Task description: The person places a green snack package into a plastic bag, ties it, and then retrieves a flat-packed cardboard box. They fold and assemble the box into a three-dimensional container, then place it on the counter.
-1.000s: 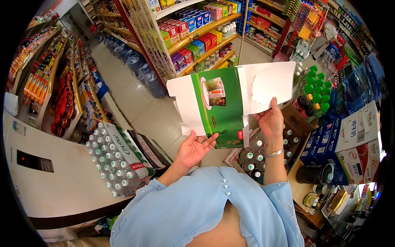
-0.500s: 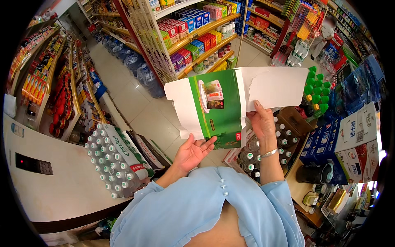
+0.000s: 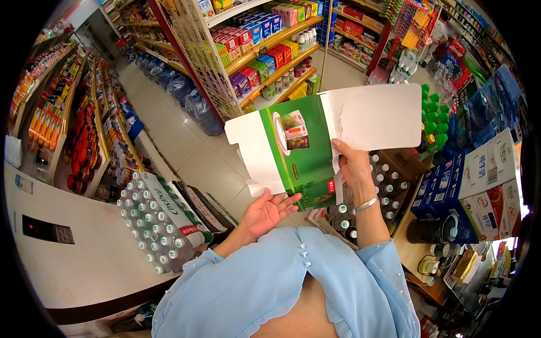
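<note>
A flattened carton (image 3: 307, 160), green printed in its middle with white inner flaps, is spread out in front of me. My right hand (image 3: 355, 169) grips it near the fold, thumb on the white face and fingers behind. A torn, ragged edge runs down the large white panel (image 3: 383, 115) on the right. My left hand (image 3: 266, 213) lies palm up at the carton's lower left edge, fingers spread and touching it beside a small white flap (image 3: 265, 185).
Shrink-wrapped water bottles (image 3: 152, 225) stand on a white surface (image 3: 73, 270) at left. Dark-drink bottles (image 3: 389, 188) stand beyond my right arm. Drink cartons fill a shelf (image 3: 270, 45) ahead. Milk boxes (image 3: 487, 186) and a dark mug (image 3: 431, 230) sit on the right-hand counter.
The carton's right panel has swung slightly flatter and wider to the right. My right hand has shifted a little left on it; my left hand stays at the lower edge.
</note>
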{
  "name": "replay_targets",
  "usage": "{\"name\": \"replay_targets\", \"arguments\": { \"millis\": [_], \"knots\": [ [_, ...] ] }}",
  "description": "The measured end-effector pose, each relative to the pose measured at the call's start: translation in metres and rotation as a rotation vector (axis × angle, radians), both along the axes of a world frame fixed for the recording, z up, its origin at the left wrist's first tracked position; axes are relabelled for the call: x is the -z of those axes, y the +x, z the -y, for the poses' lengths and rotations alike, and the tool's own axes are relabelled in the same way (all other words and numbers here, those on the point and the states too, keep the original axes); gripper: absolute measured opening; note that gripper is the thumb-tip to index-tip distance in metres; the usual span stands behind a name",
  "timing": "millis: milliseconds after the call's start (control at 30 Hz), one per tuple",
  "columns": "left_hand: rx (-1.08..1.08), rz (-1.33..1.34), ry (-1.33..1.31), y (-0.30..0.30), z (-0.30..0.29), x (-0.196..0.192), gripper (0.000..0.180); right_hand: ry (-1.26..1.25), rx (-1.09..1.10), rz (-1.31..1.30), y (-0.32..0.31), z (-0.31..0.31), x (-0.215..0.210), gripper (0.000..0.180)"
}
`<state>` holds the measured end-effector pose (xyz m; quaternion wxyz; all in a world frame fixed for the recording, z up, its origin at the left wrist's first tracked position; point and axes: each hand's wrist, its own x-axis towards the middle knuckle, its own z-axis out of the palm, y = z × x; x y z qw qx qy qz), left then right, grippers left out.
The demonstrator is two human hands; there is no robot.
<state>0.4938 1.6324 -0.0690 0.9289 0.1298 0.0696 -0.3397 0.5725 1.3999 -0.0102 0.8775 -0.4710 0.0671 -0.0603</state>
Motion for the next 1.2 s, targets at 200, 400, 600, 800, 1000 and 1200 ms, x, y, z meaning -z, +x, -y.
{"name": "replay_targets", "arguments": {
  "millis": [200,400,600,800,1000,1200],
  "knots": [
    [-0.037,0.031,0.192,-0.004,-0.035,0.038,0.044,-0.151,0.084,-0.003,0.008,0.014,-0.023,0.040],
    [-0.435,0.403,1.010,0.024,-0.085,-0.003,0.035,-0.395,0.011,0.127,0.016,0.031,-0.033,0.038],
    [-0.494,0.919,1.275,0.064,-0.051,-0.066,0.037,-0.518,-0.177,0.113,0.016,0.013,-0.031,0.041],
    [-0.223,0.766,1.016,0.065,-0.033,-0.053,0.019,-0.529,-0.307,0.113,0.006,-0.003,-0.047,0.042],
    [-0.231,0.739,0.911,0.056,-0.029,-0.052,0.016,-0.271,-0.353,-0.188,0.014,0.009,-0.047,0.033],
    [-0.226,0.720,0.921,0.050,-0.029,-0.053,0.016,-0.180,-0.317,-0.149,0.021,0.005,-0.042,0.032]
  ]
}}
